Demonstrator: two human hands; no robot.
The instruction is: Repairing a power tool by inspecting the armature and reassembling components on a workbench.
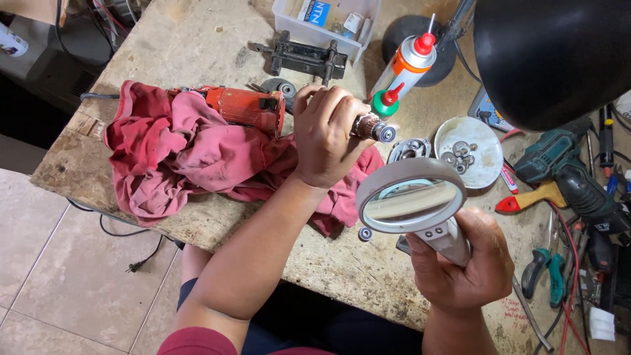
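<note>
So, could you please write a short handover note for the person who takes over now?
Left hand holds the motor armature, bearing end pointing right. Right hand holds the magnifying glass by its handle, below the armature. Red power tool body lies opened on the red cloth. Small parts sit in the white dish; a loose bearing lies on the bench. Done: tool taken apart. Left: armature not yet back in the body.

Crowded bench around both grips

Beyond the left hand (325,135) and its motor armature (369,127) stand two spray cans (404,66); a red rag (177,154) and red tool body (243,105) crowd its outer side. Past the right hand (463,266) with its magnifier (411,197), a parts dish (470,151) and lamp shade (552,56) block; bare benchtop (328,256) lies open between the wrists.
</note>
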